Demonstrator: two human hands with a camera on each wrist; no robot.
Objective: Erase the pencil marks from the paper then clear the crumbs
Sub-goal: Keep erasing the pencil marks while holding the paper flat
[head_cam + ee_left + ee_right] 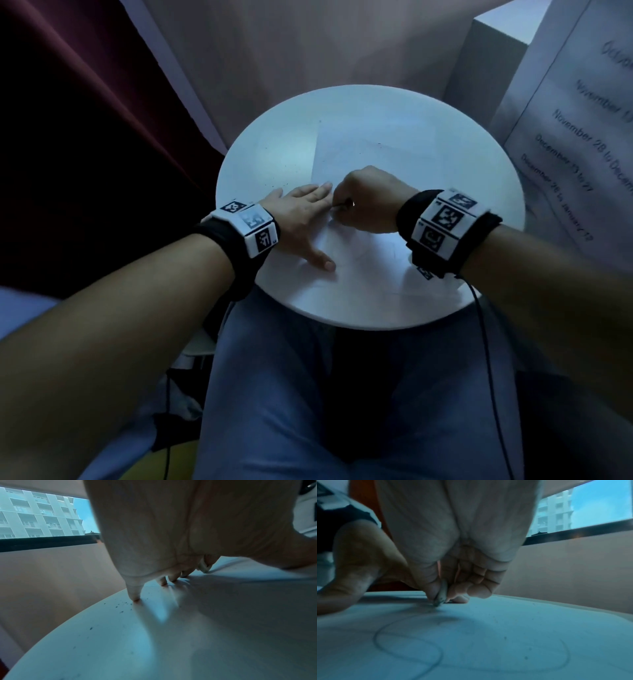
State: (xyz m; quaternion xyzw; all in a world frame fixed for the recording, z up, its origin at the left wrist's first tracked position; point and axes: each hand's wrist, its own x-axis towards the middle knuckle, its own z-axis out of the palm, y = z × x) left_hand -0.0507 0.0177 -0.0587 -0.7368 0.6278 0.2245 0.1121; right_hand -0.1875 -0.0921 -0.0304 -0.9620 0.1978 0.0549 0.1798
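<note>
A white sheet of paper [370, 150] lies on the round white table [267, 144]. Faint pencil loops [409, 642] show on the paper in the right wrist view. My right hand [368, 200] pinches a small grey-white eraser [441, 596] between thumb and fingers, its tip pressed on the paper. My left hand [305, 219] lies flat with straight fingers spread, holding down the paper's left edge; its fingertips [135, 597] touch the surface. Dark eraser crumbs [122, 605] are scattered on the table left of the paper, and specks [505, 637] lie on the sheet.
A large printed sheet with dates [582, 113] stands right of the table. A dark red curtain [85, 120] hangs at the left. My lap in blue trousers [308, 394] sits under the near table edge. A cable [486, 342] hangs from the right wrist.
</note>
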